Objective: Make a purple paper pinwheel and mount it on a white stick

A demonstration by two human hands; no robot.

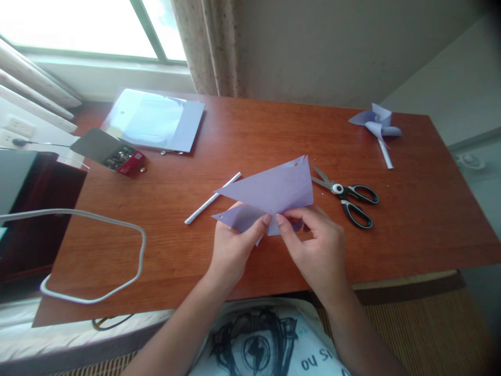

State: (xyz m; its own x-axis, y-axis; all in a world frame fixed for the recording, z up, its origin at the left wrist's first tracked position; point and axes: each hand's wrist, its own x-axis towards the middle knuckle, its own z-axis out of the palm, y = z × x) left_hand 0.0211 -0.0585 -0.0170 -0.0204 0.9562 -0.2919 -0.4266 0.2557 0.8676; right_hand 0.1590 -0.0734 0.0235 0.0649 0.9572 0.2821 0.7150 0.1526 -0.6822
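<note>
One purple sheet (268, 187) | one scissors (338, 189), sheet's 3 o'clock | one white stick (213, 198), 9 o'clock | left hand (231, 248), right hand (320, 248) angled inward, pinching sheet

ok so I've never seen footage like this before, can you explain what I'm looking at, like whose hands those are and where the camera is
There's no machine here: these are a person's own bare hands. The single picture comes from a camera worn on their head, looking forward and down, so the left hand appears on the left and the right hand on the right. Both hold a cut sheet of purple paper, thumbs near its lower middle.

On the wooden table, a white stick lies just beyond the left hand, and scissors lie to the right of the paper. Far right is a purple paper pinwheel. At the back left are a flat pack and an open box of small metallic pieces, too small to identify.
</note>
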